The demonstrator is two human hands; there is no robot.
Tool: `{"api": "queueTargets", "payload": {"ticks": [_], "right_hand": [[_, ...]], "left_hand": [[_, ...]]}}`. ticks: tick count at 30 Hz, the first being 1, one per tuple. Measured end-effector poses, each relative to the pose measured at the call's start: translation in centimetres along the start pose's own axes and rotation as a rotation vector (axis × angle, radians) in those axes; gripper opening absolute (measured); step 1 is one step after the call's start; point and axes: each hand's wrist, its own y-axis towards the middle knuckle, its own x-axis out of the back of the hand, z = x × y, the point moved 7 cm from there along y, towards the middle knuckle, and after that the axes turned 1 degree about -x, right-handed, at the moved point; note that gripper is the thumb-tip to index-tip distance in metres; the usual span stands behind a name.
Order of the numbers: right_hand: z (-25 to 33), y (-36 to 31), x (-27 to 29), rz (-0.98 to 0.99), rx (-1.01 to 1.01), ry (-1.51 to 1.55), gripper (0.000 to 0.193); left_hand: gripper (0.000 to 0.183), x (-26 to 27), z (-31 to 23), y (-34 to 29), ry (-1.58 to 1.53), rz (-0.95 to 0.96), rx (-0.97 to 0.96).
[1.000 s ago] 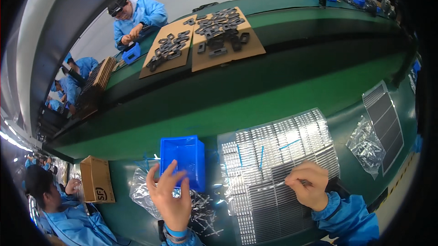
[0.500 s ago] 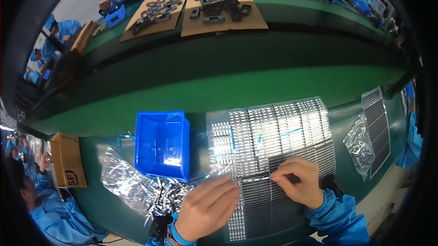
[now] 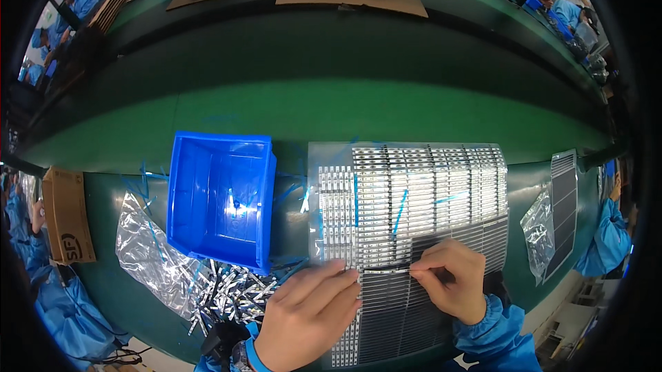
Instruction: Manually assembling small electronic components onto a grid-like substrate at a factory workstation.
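A wide sheet (image 3: 414, 324) lies in front of me, its far part covered in rows of silver strips and its near part dark with fine lines. My right hand (image 3: 455, 279) pinches the right end of a thin pale strip (image 3: 386, 271) between thumb and forefinger. That strip lies across the sheet, at the border between the silver rows and the dark part. My left hand (image 3: 307, 310) is open, its fingers stretched out over a narrow column of small silver pieces (image 3: 336, 199) on the sheet's left side. Its fingertips reach the strip's left end.
Left of the sheet stands a blue bin (image 3: 181, 193), with a heap of loose silver strips (image 3: 231, 293) and a clear plastic bag (image 3: 141, 244) beside it. Another dark sheet (image 3: 564, 199) lies at the right. Cardboard sheets (image 3: 303, 0) with dark parts are far off; people work around.
The view has tilted and shifted, so the far cardboard sheets sit higher in the picture. Both hands keep nearly the same place on the sheet, the right still pinching the strip.
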Motion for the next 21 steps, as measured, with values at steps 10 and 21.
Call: {"api": "queueTargets", "payload": {"ticks": [10,21], "right_hand": [[0.11,-0.04,-0.43,0.026,0.030,-0.001,0.015],[0.68,0.23,-0.27,0.030,0.069,-0.009,0.014]], "left_hand": [[0.022,-0.04,0.10,-0.01,-0.008,-0.002,0.019],[0.022,0.02,0.26,0.06,-0.035,-0.015,0.026]]}}
